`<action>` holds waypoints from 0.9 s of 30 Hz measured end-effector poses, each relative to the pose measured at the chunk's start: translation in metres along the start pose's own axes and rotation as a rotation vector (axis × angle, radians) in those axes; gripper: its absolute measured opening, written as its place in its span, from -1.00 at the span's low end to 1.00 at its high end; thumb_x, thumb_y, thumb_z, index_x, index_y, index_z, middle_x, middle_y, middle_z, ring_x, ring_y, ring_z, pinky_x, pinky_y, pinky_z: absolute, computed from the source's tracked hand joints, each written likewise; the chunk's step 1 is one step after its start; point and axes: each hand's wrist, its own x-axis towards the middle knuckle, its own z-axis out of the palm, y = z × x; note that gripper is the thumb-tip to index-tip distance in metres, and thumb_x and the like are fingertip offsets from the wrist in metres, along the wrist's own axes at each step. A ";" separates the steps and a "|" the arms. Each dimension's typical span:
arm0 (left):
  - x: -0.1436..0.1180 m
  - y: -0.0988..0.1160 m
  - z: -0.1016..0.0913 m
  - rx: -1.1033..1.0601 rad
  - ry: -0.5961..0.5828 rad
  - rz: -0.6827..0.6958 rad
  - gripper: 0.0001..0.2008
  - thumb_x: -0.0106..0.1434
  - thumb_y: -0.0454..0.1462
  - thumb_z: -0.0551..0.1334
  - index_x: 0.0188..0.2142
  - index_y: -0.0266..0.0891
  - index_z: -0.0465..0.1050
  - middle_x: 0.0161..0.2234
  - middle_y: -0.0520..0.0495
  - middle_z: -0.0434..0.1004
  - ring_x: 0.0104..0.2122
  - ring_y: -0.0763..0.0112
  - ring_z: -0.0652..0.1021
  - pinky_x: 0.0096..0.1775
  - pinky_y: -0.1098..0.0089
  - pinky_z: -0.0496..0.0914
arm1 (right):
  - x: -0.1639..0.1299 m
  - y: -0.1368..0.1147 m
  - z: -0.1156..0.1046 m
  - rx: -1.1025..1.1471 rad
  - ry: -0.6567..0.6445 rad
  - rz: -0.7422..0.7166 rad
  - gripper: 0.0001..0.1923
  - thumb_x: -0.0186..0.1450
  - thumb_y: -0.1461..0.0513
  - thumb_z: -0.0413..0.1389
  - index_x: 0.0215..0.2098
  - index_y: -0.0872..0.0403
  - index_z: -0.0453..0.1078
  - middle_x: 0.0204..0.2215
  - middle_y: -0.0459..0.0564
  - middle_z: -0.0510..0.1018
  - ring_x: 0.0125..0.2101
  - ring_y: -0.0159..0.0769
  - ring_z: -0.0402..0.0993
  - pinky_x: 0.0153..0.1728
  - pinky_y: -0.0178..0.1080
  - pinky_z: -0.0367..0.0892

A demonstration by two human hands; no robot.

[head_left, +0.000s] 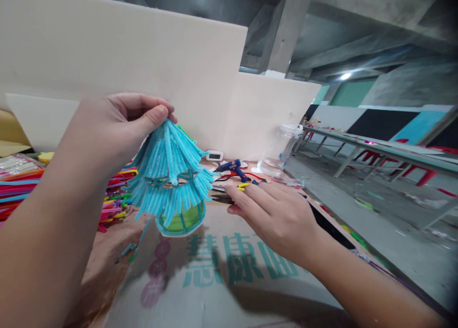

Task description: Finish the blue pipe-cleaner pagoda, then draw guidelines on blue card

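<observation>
My left hand (125, 123) pinches the peak of a tiered blue pipe-cleaner pavilion model (175, 166), holding it above the table. Two fringed roof layers flare out over a base with green panels and blue posts. To the right, my right hand (275, 213) reaches over the tabletop with its fingers stretched forward, palm down. By its fingertips lie dark-jawed pliers (221, 199), and a yellow handle (243, 186) shows just behind the fingers. Whether the fingers touch these tools I cannot tell.
A blue glue gun (232, 168), a small digital timer (214, 156) and a clear lidded jug (281, 151) stand at the back. Colourful pipe cleaners (17, 194) are heaped at left. A printed board (171, 290) covers the table's front; a pale partition (143, 56) rises behind.
</observation>
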 end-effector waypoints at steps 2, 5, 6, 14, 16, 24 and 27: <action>0.001 0.000 0.000 0.010 -0.006 -0.012 -0.78 0.20 -0.13 0.33 -0.25 -0.17 0.68 -0.43 0.06 0.63 -0.51 0.55 0.51 -0.58 0.65 0.28 | -0.001 0.001 -0.001 -0.010 0.004 0.024 -0.74 0.45 0.20 0.08 0.00 0.23 0.42 -0.38 -0.01 0.59 -0.38 -0.25 0.42 -0.38 -0.18 0.23; 0.002 -0.002 0.002 0.021 -0.008 -0.016 -0.76 0.20 -0.10 0.33 -0.24 -0.17 0.68 -0.45 0.03 0.62 -0.55 0.55 0.47 -0.61 0.63 0.24 | -0.002 0.002 -0.003 0.068 0.039 0.141 -0.72 0.48 0.17 0.02 -0.01 0.20 0.42 -0.29 0.05 0.62 -0.31 -0.27 0.48 -0.32 -0.21 0.30; 0.003 -0.004 0.002 0.009 -0.006 -0.014 -0.76 0.20 -0.10 0.33 -0.25 -0.17 0.68 -0.44 0.02 0.63 -0.54 0.54 0.48 -0.60 0.62 0.25 | -0.002 0.001 -0.003 0.119 0.054 0.177 -0.71 0.49 0.15 0.00 -0.01 0.19 0.42 -0.26 0.06 0.63 -0.30 -0.28 0.49 -0.31 -0.23 0.32; 0.002 -0.005 0.004 -0.069 -0.013 -0.057 -0.75 0.17 -0.10 0.36 -0.26 -0.20 0.67 -0.36 -0.02 0.67 -0.43 0.49 0.54 -0.43 0.57 0.36 | -0.001 -0.012 0.003 0.153 0.011 0.112 -0.68 0.46 0.12 0.04 -0.01 0.22 0.42 -0.37 0.01 0.56 -0.37 -0.23 0.42 -0.34 -0.19 0.26; 0.001 -0.004 0.004 -0.055 -0.012 -0.058 -0.75 0.17 -0.10 0.36 -0.26 -0.20 0.67 -0.36 -0.02 0.67 -0.43 0.49 0.54 -0.44 0.56 0.34 | -0.002 -0.012 0.004 0.126 -0.004 0.104 -0.67 0.47 0.13 0.04 0.01 0.23 0.41 -0.36 0.01 0.55 -0.36 -0.23 0.40 -0.33 -0.18 0.25; 0.002 -0.005 0.004 -0.047 -0.020 -0.036 -0.76 0.17 -0.11 0.35 -0.26 -0.18 0.67 -0.37 0.01 0.67 -0.42 0.45 0.56 -0.43 0.53 0.35 | -0.002 -0.009 0.003 0.026 -0.016 0.076 -0.68 0.47 0.17 0.05 0.04 0.25 0.41 -0.35 0.01 0.56 -0.34 -0.25 0.40 -0.32 -0.17 0.25; 0.003 -0.007 0.002 -0.035 -0.016 -0.030 -0.78 0.18 -0.11 0.36 -0.25 -0.15 0.67 -0.39 0.04 0.67 -0.44 0.49 0.56 -0.46 0.57 0.33 | -0.002 -0.009 0.002 0.017 -0.016 0.081 -0.68 0.46 0.18 0.06 0.04 0.25 0.42 -0.32 0.03 0.58 -0.34 -0.24 0.41 -0.30 -0.16 0.27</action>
